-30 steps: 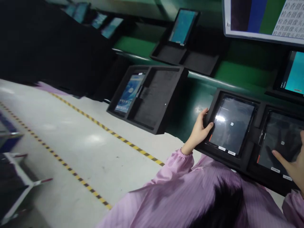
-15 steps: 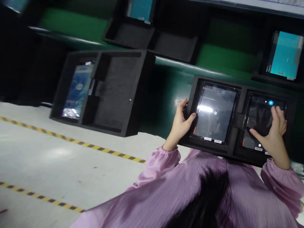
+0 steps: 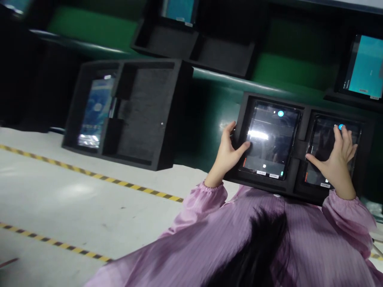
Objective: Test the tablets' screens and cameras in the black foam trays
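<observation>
In front of my body is a black foam tray (image 3: 295,174) with two compartments, a tablet lying in each. My left hand (image 3: 229,153) grips the tray's left side, its thumb over the rim by the left tablet (image 3: 269,139). That tablet's lit dark screen shows a blue round icon near the top and a bright glare streak. Above the right tablet (image 3: 321,139) is my right hand (image 3: 338,159), fingers spread, fingertips beside a blue icon at the top of the screen. Whether they touch the glass I cannot tell. The hand hides part of that screen.
To the left, another black foam tray (image 3: 155,153) has a blue-screened tablet (image 3: 97,111) in its left compartment. Further trays stand on the green surface (image 3: 284,67) behind, one with a teal-screened tablet (image 3: 365,67). Yellow-black tape (image 3: 89,172) marks the floor.
My right hand has shifted slightly left and up over the right tablet. On the left tablet, a bright blue icon now shows at the top and the small white icon sits lower.
</observation>
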A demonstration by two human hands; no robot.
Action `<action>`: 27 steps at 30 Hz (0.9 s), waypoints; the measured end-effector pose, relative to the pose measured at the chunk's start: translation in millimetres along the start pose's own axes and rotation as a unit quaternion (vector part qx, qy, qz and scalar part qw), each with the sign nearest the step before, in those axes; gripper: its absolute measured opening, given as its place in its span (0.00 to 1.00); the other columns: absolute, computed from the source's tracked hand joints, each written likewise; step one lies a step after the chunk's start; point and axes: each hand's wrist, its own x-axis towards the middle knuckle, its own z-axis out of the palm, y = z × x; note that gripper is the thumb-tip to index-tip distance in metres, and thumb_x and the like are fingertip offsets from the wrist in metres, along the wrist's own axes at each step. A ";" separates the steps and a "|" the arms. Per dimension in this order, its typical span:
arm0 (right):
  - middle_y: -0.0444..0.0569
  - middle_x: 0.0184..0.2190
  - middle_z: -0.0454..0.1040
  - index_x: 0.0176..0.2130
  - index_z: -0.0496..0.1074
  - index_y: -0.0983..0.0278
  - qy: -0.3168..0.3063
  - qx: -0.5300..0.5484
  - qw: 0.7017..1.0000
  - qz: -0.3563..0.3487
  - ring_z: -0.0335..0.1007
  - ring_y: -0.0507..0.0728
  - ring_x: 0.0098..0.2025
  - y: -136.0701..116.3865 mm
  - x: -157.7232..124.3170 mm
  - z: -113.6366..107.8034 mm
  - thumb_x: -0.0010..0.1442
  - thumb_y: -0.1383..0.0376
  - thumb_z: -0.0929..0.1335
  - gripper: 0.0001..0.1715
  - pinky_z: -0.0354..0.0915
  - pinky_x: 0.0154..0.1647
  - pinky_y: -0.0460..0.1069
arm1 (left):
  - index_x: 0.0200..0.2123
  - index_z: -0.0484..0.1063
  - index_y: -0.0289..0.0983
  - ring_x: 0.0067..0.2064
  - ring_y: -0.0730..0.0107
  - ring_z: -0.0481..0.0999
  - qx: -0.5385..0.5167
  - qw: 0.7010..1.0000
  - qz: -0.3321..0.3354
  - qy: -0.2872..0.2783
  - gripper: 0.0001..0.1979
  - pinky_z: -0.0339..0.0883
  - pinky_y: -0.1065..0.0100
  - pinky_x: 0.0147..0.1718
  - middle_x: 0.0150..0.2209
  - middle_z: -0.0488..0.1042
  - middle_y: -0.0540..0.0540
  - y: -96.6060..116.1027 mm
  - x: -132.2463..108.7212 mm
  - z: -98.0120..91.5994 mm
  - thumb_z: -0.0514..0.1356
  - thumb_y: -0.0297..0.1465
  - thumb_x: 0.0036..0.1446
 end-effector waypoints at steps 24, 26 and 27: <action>0.64 0.52 0.79 0.66 0.69 0.67 -0.022 0.040 0.956 0.289 0.78 0.70 0.46 95.0 -44.6 -60.6 0.60 0.31 0.62 0.54 0.73 0.53 0.67 | 0.68 0.66 0.32 0.65 0.37 0.73 0.120 0.984 -0.124 -0.046 0.43 0.67 0.39 0.66 0.63 0.73 0.28 20.1 6.0 -18.4 0.58 0.57 0.61; 0.66 0.54 0.79 0.63 0.72 0.68 -0.043 0.037 0.958 0.282 0.78 0.71 0.48 96.7 -45.6 -52.3 0.59 0.30 0.61 0.54 0.71 0.56 0.66 | 0.64 0.69 0.30 0.67 0.35 0.72 0.105 0.987 -0.118 -0.011 0.41 0.65 0.39 0.68 0.60 0.75 0.27 18.7 11.6 -10.7 0.60 0.57 0.60; 0.66 0.54 0.79 0.61 0.74 0.67 -0.041 0.036 0.960 0.276 0.77 0.72 0.50 96.1 -43.9 -49.7 0.60 0.30 0.61 0.53 0.70 0.57 0.66 | 0.60 0.72 0.31 0.65 0.36 0.74 0.086 0.989 -0.123 -0.002 0.39 0.67 0.41 0.67 0.57 0.78 0.28 20.0 14.8 -8.7 0.60 0.57 0.60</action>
